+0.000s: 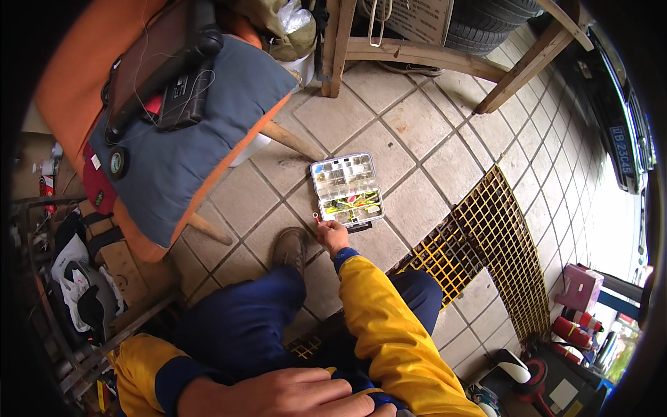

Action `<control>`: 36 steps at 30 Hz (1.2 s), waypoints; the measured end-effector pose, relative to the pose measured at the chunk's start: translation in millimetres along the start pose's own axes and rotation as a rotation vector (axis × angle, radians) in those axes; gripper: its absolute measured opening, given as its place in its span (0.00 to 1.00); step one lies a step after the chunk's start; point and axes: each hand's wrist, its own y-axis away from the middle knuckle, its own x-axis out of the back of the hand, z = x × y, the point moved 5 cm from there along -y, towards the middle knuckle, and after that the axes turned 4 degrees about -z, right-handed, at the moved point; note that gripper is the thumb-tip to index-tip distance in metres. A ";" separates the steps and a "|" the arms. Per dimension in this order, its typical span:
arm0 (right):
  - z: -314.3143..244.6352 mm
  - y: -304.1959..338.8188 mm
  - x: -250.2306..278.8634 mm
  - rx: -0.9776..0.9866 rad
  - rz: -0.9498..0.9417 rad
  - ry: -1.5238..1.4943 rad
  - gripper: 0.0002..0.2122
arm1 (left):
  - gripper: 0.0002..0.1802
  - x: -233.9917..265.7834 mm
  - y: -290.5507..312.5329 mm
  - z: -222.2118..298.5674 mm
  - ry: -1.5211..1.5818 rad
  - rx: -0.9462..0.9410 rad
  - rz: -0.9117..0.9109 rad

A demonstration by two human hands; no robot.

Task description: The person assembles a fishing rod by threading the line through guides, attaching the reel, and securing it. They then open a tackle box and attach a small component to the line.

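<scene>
My right hand (335,238) reaches down to the floor, its fingers pinching a small red ring terminal (317,217) whose ring end points up and away. Just beyond it, an organizer box (347,192) of clear plastic lies unfolded on the tiles. Yellow, green and red small pieces (353,203) fill compartments in its near half; the far half holds paler bits and a blue one. Close to the lower edge, my left hand (285,396) rests over my lap, back up and fingers stretched out, with nothing seen in it.
An orange chair with a grey cushion (201,90) stands at left, carrying a dark tablet-like device (156,62). Yellow floor grating (451,264) runs to the right. A wooden frame (417,55) and tyres (493,24) are beyond; a car (618,118) stands far right.
</scene>
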 end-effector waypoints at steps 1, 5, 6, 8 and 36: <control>-1.8 0.7 1.1 0.002 -0.005 -0.002 0.05 | 0.16 0.6 -0.7 -0.9 0.000 -0.012 0.021; -5.3 -0.8 6.8 0.001 0.010 0.001 0.05 | 0.17 4.8 -5.2 -4.7 0.000 -0.038 0.054; -4.5 -1.8 9.2 -0.018 0.031 0.009 0.04 | 0.17 5.9 -4.9 -4.5 -0.005 -0.028 0.031; -3.8 -4.4 12.6 -0.018 0.029 -0.041 0.04 | 0.19 8.9 -2.4 -4.8 -0.019 0.001 -0.034; -101.8 -47.1 75.7 0.020 0.214 0.598 0.13 | 0.19 -105.4 -33.0 -536.1 0.984 0.919 0.462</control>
